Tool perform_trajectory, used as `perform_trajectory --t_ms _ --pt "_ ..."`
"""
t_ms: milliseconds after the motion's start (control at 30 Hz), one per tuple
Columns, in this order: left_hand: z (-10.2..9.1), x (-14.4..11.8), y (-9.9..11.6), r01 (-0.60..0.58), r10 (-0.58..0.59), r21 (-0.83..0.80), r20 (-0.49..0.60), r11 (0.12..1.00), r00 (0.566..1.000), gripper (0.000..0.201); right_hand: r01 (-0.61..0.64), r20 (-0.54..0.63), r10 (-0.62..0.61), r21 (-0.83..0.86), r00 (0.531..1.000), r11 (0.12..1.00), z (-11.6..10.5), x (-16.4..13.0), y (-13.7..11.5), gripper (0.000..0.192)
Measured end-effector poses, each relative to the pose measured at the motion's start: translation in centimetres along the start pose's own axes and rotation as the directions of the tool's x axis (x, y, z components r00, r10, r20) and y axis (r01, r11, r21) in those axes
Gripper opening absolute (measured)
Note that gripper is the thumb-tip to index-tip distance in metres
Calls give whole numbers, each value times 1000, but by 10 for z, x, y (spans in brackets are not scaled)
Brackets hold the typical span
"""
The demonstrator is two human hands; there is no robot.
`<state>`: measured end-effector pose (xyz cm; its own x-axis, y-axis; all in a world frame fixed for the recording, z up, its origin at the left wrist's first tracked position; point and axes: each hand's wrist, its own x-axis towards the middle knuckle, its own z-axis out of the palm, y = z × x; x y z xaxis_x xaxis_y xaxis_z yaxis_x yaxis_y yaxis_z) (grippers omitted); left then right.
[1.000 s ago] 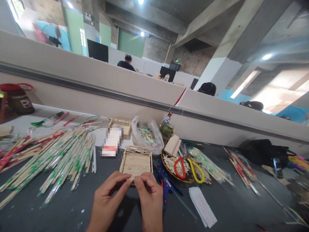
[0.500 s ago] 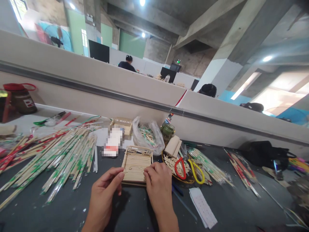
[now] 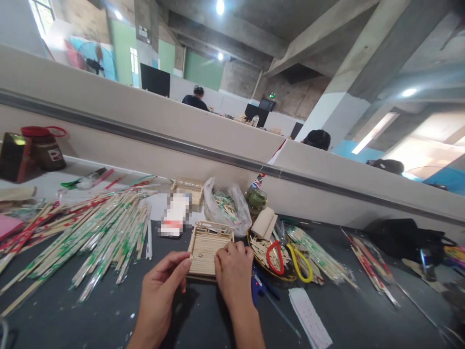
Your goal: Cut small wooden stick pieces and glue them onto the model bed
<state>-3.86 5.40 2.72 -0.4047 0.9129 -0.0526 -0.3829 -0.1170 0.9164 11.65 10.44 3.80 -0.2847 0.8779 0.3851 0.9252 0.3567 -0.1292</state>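
Note:
A small model platform (image 3: 207, 245) built of thin wooden sticks lies in front of me, with a low railing along its far edge. A few tiny wood bits rest on its deck. My left hand (image 3: 162, 293) has thumb and forefinger closed at the platform's left edge. Over its right side lies my right hand (image 3: 234, 274), fingers bent and tips together on the deck. Whatever they pinch is hidden beneath them. Just right of that hand lies a blue tool (image 3: 257, 287), perhaps a glue gun, partly covered.
Wrapped chopsticks (image 3: 105, 232) spread across the left. Behind the platform are a second stick model (image 3: 194, 191), a phone (image 3: 175, 213) and a plastic bag (image 3: 228, 206). Scissors with red and yellow handles (image 3: 300, 264) lie over a basket of stick pieces (image 3: 259, 249). Folded paper (image 3: 308, 315) is nearer.
My right hand has shifted inward from the platform's right edge onto its deck, uncovering more of the blue tool. My left hand stays at the left edge. The whole view has shifted slightly.

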Motion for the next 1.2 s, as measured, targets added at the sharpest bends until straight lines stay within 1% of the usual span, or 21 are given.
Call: perform_trajectory --t_ms 33,67,100,133,167,200,233,267,300,333,367,400,433,533,600,667,833,1067,1200 --pt "0 -1 0 -13 13 16 0 1000 1000 25 -26 -18 28 83 999 996 -3 -2 -2 11" --pt "1 -1 1 -27 27 34 4 999 1000 25 -60 -37 69 212 997 975 -6 -4 -4 11" --pt "1 -2 2 -42 41 53 12 998 999 24 -97 -45 123 377 991 921 -8 -7 -6 11" --pt "2 -3 2 -59 58 72 24 996 998 23 -132 -37 182 553 983 823 -10 -10 -9 11" --pt "2 -4 3 -79 76 93 42 992 996 21 -160 -9 235 705 972 691 -11 -14 -12 11" --pt "3 -5 4 -101 94 115 63 988 994 19 -184 34 270 812 962 553 -11 -17 -14 12" --pt "3 -6 5 -125 114 138 85 983 990 17 -203 79 290 883 954 424 -12 -20 -16 12" --pt "4 -7 6 -155 140 159 104 975 985 15 -218 120 302 923 946 316 -12 -23 -18 13" --pt "4 -7 7 -188 168 179 123 966 978 14 -225 147 308 946 940 233 -12 -25 -20 13" --pt "5 -8 8 -222 196 197 143 955 970 12 -220 159 309 960 938 175 -12 -27 -20 14" --pt "5 -8 9 -251 219 215 163 944 962 11 -206 156 305 969 940 139 -13 -28 -21 13" --pt "5 -9 9 -276 237 229 184 934 954 9 -183 140 298 975 944 124 -15 -29 -21 12" --pt "6 -9 9 -295 248 240 207 925 946 9 -156 115 286 980 951 126 -16 -29 -20 11" --pt "7 -9 10 -330 265 266 252 906 931 7 -103 58 233 977 971 185 -22 -28 -19 6" --pt "8 -10 10 -348 277 276 266 896 923 6 -100 53 213 971 976 218 -25 -28 -18 4" --pt "8 -10 10 -365 287 281 281 888 916 7 -103 53 211 967 976 232 -26 -28 -18 4" --pt "7 -9 8 -414 324 295 309 861 894 9 -90 45 197 970 979 225 -25 -30 -18 5" --pt "4 -10 7 -429 326 298 337 853 883 12 -85 44 177 970 983 230 -20 -30 -19 7" --pt "5 -10 9 -414 314 291 334 862 889 13 -82 39 185 970 982 231 -18 -29 -19 7"
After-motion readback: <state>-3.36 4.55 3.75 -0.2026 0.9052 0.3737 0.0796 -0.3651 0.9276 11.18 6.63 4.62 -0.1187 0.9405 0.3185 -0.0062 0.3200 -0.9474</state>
